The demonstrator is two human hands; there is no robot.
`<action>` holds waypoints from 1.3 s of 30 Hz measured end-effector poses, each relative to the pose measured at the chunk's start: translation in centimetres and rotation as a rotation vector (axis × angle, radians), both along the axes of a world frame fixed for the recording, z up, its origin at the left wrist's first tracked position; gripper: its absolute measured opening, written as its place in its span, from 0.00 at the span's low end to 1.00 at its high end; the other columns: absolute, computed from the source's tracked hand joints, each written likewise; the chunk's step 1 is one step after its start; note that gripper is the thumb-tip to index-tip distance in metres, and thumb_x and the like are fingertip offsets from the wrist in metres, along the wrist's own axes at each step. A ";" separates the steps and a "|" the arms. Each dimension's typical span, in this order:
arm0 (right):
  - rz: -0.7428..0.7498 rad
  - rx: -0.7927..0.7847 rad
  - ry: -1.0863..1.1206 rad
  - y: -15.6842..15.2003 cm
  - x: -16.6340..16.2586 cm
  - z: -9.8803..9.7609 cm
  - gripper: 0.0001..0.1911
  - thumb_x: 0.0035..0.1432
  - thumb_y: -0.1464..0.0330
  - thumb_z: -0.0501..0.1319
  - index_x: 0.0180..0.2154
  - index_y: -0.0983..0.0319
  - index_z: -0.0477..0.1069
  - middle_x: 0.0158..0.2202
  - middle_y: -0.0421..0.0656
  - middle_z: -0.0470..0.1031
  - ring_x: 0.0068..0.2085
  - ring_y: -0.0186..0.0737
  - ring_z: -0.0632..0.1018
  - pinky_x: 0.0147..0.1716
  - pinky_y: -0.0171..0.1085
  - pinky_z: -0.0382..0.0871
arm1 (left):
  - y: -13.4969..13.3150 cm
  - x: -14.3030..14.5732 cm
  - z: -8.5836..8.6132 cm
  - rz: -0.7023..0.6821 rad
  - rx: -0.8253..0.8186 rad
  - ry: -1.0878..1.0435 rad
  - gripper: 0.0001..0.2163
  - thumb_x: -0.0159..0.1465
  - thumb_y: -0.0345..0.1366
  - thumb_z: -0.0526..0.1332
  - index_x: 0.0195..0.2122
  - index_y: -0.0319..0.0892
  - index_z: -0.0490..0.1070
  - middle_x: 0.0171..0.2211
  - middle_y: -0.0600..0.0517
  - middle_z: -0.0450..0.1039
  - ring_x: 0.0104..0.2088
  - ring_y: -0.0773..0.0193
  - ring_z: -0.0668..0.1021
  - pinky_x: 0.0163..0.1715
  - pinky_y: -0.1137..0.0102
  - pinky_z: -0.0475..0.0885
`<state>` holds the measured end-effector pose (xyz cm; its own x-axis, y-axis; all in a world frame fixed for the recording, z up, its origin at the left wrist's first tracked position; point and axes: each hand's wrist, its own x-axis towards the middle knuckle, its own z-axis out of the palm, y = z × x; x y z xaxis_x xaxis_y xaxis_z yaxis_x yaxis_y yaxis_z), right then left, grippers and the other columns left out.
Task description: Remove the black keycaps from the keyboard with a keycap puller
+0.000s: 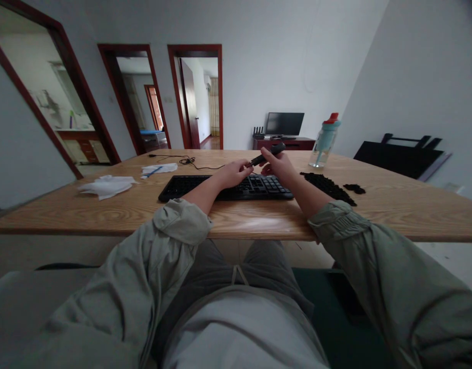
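Observation:
A black handheld tool (263, 156), shaped like a screwdriver with a thick rounded handle, is tilted above the keyboard. My right hand (278, 165) has its fingers wrapped round the handle. At the tool's thin lower end, the fingers of my left hand (236, 173) are pinched together; the exact tip is hidden by them. Below both hands lies a black keyboard (255, 189), partly covered by my left forearm. Right of it, a spread of small black pieces (324, 185) that look like keycaps lies on the wooden table (255, 220).
A water bottle (324, 141) with a red and teal lid stands at the back right. A smaller black cluster (354, 188) lies nearby. To the left are crumpled white tissue (108, 186), a blue stick-like item (152, 172) on white paper, and a cable (188, 160).

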<state>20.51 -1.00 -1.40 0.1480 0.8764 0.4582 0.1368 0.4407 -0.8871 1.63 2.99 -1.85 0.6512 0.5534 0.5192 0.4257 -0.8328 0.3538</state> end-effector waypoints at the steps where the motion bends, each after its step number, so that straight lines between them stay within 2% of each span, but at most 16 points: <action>1: 0.019 -0.010 -0.015 0.0 0.1 -0.1 0.27 0.49 0.44 0.67 0.32 0.62 0.68 0.24 0.40 0.72 0.19 0.31 0.72 0.16 0.31 0.68 | 0.0 0.0 0.0 0.000 0.009 0.003 0.16 0.66 0.47 0.53 0.37 0.39 0.72 0.28 0.52 0.71 0.29 0.64 0.71 0.30 0.68 0.63; 4: 0.033 0.004 -0.047 0.0 0.1 -0.4 0.27 0.48 0.45 0.67 0.29 0.63 0.69 0.23 0.40 0.72 0.18 0.30 0.70 0.15 0.30 0.65 | 0.0 -0.3 0.1 0.012 -0.005 0.018 0.19 0.65 0.51 0.54 0.32 0.39 0.71 0.27 0.52 0.70 0.28 0.65 0.69 0.28 0.69 0.61; 7: 0.010 0.009 -0.073 0.0 0.2 -0.4 0.27 0.49 0.44 0.67 0.28 0.63 0.70 0.23 0.41 0.73 0.18 0.29 0.70 0.15 0.30 0.64 | 0.1 -0.4 0.2 0.023 -0.012 0.048 0.20 0.64 0.52 0.54 0.33 0.39 0.71 0.27 0.51 0.70 0.28 0.65 0.70 0.29 0.69 0.61; 10: -0.027 0.015 -0.080 -0.1 0.4 -0.2 0.27 0.50 0.44 0.65 0.27 0.62 0.69 0.24 0.43 0.74 0.18 0.29 0.70 0.16 0.31 0.64 | 0.5 -0.8 0.4 0.035 -0.054 0.095 0.19 0.64 0.49 0.56 0.42 0.39 0.74 0.31 0.50 0.73 0.31 0.64 0.73 0.31 0.69 0.64; 13: -0.141 0.046 -0.128 -0.1 1.0 0.1 0.26 0.50 0.45 0.66 0.27 0.62 0.67 0.22 0.42 0.72 0.19 0.31 0.70 0.17 0.32 0.63 | 1.6 -2.3 0.9 0.077 -0.107 0.138 0.22 0.62 0.47 0.59 0.53 0.40 0.71 0.35 0.50 0.76 0.32 0.64 0.75 0.33 0.70 0.67; 16: -0.314 0.101 -0.230 0.3 2.0 -0.1 0.25 0.49 0.46 0.67 0.28 0.61 0.66 0.19 0.39 0.68 0.19 0.33 0.70 0.18 0.33 0.63 | 3.5 -5.6 1.5 0.202 -0.084 0.084 0.21 0.61 0.46 0.60 0.51 0.40 0.73 0.37 0.48 0.77 0.35 0.62 0.76 0.35 0.70 0.68; 18: -0.396 0.126 -0.275 0.8 2.6 -0.4 0.24 0.52 0.46 0.64 0.26 0.60 0.65 0.18 0.38 0.66 0.20 0.35 0.70 0.20 0.34 0.63 | 4.8 -8.6 1.6 0.310 -0.100 0.069 0.19 0.61 0.45 0.59 0.47 0.39 0.75 0.37 0.48 0.77 0.36 0.61 0.76 0.36 0.69 0.69; 23: -0.468 0.068 -0.320 1.7 3.2 -1.1 0.25 0.57 0.45 0.58 0.25 0.60 0.64 0.19 0.41 0.67 0.26 0.40 0.74 0.27 0.35 0.67 | 7.3 -16.1 0.5 0.622 -0.226 0.084 0.14 0.62 0.41 0.61 0.44 0.38 0.76 0.39 0.48 0.78 0.37 0.61 0.77 0.38 0.69 0.71; 26: -0.478 0.016 -0.372 1.7 3.2 -1.2 0.25 0.56 0.45 0.59 0.25 0.60 0.65 0.20 0.42 0.68 0.29 0.41 0.74 0.31 0.36 0.67 | 8.0 -18.4 -0.2 0.716 -0.239 0.079 0.14 0.62 0.40 0.60 0.44 0.36 0.76 0.38 0.46 0.78 0.39 0.56 0.77 0.40 0.66 0.72; 29: -0.493 -0.009 -0.422 1.5 3.2 -1.2 0.26 0.54 0.45 0.60 0.22 0.60 0.64 0.22 0.43 0.69 0.29 0.40 0.72 0.30 0.37 0.65 | 8.6 -18.7 -0.6 0.748 -0.264 0.094 0.14 0.60 0.40 0.60 0.42 0.37 0.76 0.38 0.45 0.79 0.41 0.54 0.78 0.41 0.65 0.73; 34: -0.504 -0.012 -0.418 1.3 3.1 -1.3 0.28 0.54 0.43 0.60 0.21 0.60 0.62 0.22 0.42 0.68 0.28 0.38 0.69 0.28 0.36 0.62 | 8.7 -18.0 -0.5 0.687 -0.291 0.170 0.12 0.56 0.42 0.63 0.37 0.42 0.78 0.41 0.46 0.80 0.44 0.53 0.79 0.47 0.65 0.73; 39: -0.503 0.057 -0.381 1.5 2.9 -1.8 0.28 0.53 0.42 0.59 0.23 0.60 0.64 0.24 0.42 0.69 0.30 0.39 0.71 0.32 0.37 0.64 | 8.1 -18.0 -0.1 0.642 -0.279 0.218 0.14 0.53 0.43 0.63 0.37 0.42 0.78 0.43 0.45 0.80 0.46 0.52 0.79 0.49 0.65 0.73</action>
